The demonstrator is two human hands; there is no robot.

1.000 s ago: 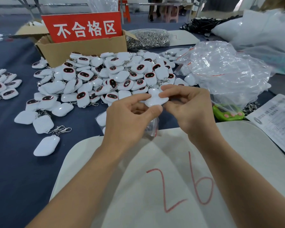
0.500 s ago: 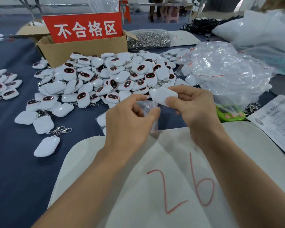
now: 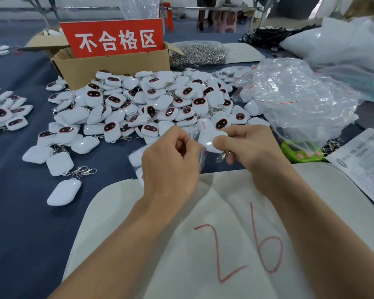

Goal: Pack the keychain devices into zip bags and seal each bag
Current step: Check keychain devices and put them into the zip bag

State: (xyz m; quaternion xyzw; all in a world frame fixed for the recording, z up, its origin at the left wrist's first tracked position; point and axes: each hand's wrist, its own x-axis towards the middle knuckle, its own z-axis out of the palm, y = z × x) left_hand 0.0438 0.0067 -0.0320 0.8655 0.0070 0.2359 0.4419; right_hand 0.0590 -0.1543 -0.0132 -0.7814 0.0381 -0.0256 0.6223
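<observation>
My right hand point(image 3: 249, 147) grips a white keychain device point(image 3: 208, 138), its metal clasp hanging under my fingers. My left hand point(image 3: 171, 162) pinches a small clear zip bag point(image 3: 200, 157) with a red strip, right beside the device. Whether the device's end is inside the bag mouth I cannot tell. Behind my hands a big heap of white keychain devices point(image 3: 151, 104) with dark oval faces covers the blue table. More loose devices point(image 3: 63, 190) lie at the left.
A cardboard box point(image 3: 117, 63) with a red sign stands behind the heap. A crumpled mass of clear bags point(image 3: 300, 100) lies at the right, a green gadget point(image 3: 300, 155) under it. A white bag marked "26" point(image 3: 225, 234) lies near me, a paper sheet point(image 3: 365, 165) at the far right.
My hands came together again: the right hand brought the device down to the zip bag that the left hand pinches. The clasp now hangs below my right fingers.
</observation>
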